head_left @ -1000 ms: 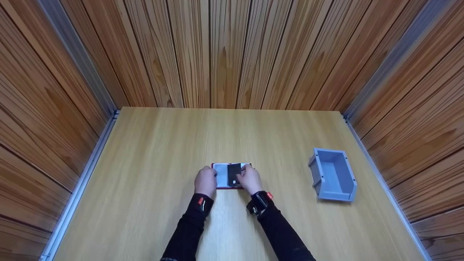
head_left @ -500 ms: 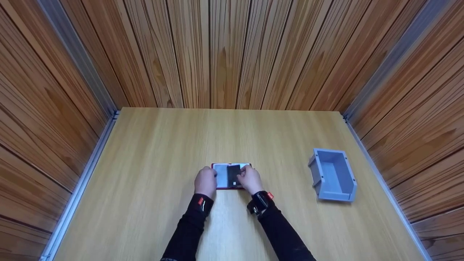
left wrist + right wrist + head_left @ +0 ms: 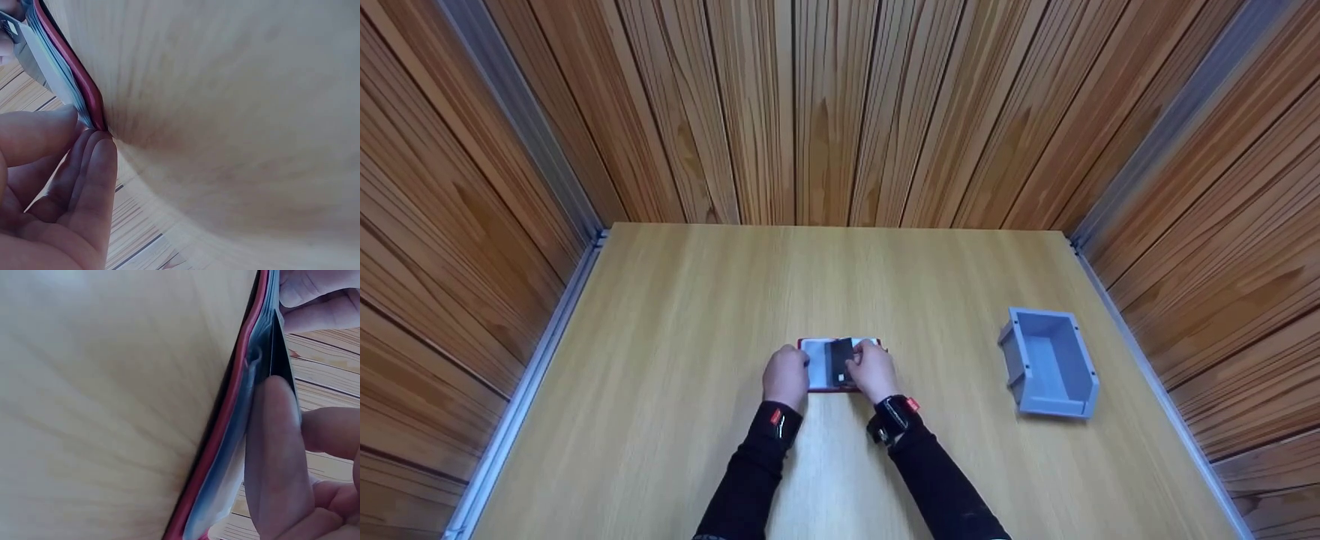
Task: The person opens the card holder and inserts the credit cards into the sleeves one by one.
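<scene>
A red-covered card holder (image 3: 816, 366) with clear plastic sleeves lies spread open at the middle of the table. My left hand (image 3: 785, 377) pinches its left end; in the left wrist view the thumb rests on the stacked sleeves, with the fingers at the red cover's (image 3: 84, 90) edge. A black card (image 3: 841, 361) with a small pale square stands tilted over the holder's right half. My right hand (image 3: 874, 373) holds this card by its right side, thumb on one face and index finger on the other. In the right wrist view the card (image 3: 284, 360) leans away from the sleeves.
A grey-blue plastic bin (image 3: 1056, 405) stands on the right side of the wooden table (image 3: 690, 315). Wood-panelled walls (image 3: 825, 112) and metal rails (image 3: 521, 390) bound the table at the back and sides.
My right hand has shifted slightly left, and the black card has moved with it, its right side tilting up from the sleeves. My left hand and the card holder have stayed in place.
</scene>
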The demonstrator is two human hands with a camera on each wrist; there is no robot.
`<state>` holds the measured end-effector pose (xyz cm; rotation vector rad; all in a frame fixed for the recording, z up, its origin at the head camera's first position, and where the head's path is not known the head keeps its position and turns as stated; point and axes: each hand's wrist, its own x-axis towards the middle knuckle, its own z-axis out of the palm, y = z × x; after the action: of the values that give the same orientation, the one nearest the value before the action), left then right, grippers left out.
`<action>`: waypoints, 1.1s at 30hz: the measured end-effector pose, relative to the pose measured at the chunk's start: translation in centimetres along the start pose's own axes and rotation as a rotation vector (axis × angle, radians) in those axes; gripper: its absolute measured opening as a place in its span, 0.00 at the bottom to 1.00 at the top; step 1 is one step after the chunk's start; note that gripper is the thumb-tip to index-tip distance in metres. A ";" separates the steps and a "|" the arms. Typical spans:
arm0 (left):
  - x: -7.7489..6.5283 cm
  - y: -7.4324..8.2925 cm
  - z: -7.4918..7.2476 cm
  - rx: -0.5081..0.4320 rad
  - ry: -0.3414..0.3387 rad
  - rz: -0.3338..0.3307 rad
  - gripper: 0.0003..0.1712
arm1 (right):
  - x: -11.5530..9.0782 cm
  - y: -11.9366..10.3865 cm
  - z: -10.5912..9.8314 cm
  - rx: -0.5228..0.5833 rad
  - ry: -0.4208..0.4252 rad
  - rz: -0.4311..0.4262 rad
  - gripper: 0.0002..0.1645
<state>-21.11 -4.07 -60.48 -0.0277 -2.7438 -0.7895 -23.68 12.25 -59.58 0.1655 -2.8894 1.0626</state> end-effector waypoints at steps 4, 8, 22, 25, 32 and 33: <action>0.2 -0.1 0.2 -0.004 -0.026 -0.015 0.07 | 0.0 -0.1 0.1 -0.030 0.005 -0.013 0.12; 0.3 0.0 0.2 -0.021 -0.064 -0.045 0.08 | 0.1 -0.3 0.1 -0.056 -0.017 -0.001 0.12; 0.2 -0.5 0.2 -0.005 0.005 0.041 0.10 | -0.1 -0.8 0.8 -0.141 -0.025 -0.108 0.11; 0.2 -0.4 0.2 -0.003 0.005 0.036 0.10 | -0.1 -1.1 0.9 -0.139 -0.055 -0.081 0.12; 0.3 -0.2 0.1 -0.006 -0.026 0.006 0.06 | -0.1 -1.4 1.2 -0.139 -0.076 -0.079 0.12; 0.3 -0.2 0.1 -0.006 -0.028 0.006 0.05 | -0.1 -1.4 1.3 -0.141 -0.076 -0.084 0.12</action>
<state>-21.41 -4.24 -60.62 -0.0487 -2.7664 -0.8020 -23.44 10.37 -59.65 0.3242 -2.9811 0.8542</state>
